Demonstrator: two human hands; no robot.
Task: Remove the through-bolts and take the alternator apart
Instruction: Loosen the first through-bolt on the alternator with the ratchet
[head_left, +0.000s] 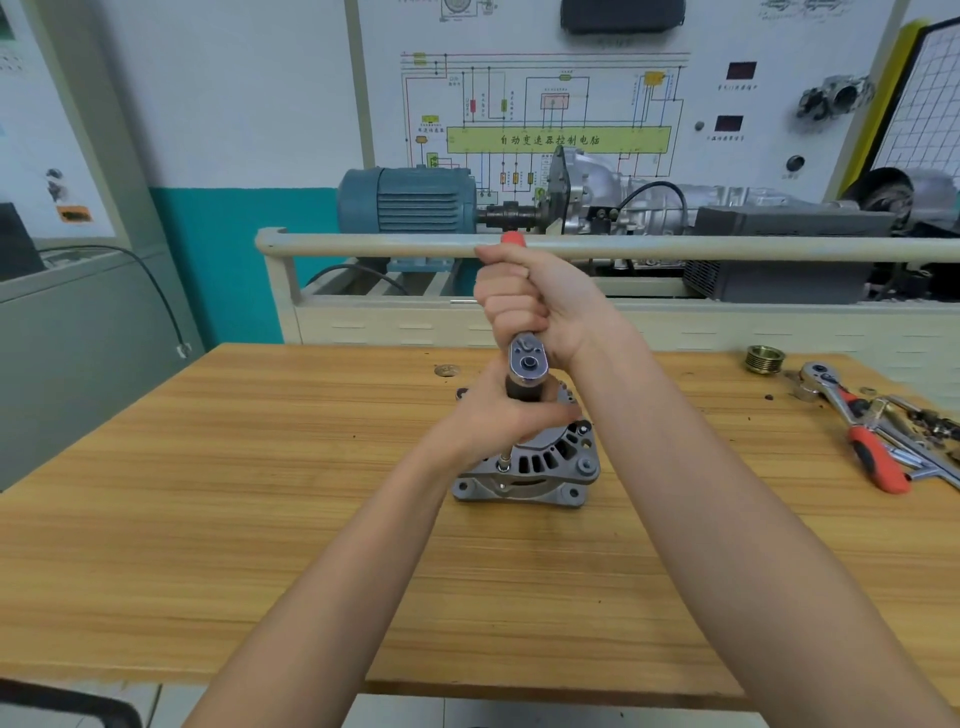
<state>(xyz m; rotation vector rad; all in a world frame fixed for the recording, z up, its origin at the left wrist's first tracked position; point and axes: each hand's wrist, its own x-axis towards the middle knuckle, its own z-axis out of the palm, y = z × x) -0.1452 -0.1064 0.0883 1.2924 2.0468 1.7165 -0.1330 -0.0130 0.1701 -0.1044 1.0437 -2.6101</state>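
A grey metal alternator (540, 467) sits on the wooden table (260, 493) at mid-frame, vented end up. Above it stands a ratchet wrench (527, 358) with a red-tipped handle pointing away from me and a dark socket extension reaching down toward the alternator's edge. My right hand (524, 296) grips the ratchet handle. My left hand (498, 415) wraps around the dark extension just under the ratchet head, above the alternator. A through-bolt head (504, 462) shows at the housing's near-left edge.
At the table's right lie a second red-handled ratchet (857, 431), loose sockets and bits, and a brass-coloured pulley (763, 358). Behind the table stands a training rig with a blue motor (410, 200), a gearbox and a rail (623, 247).
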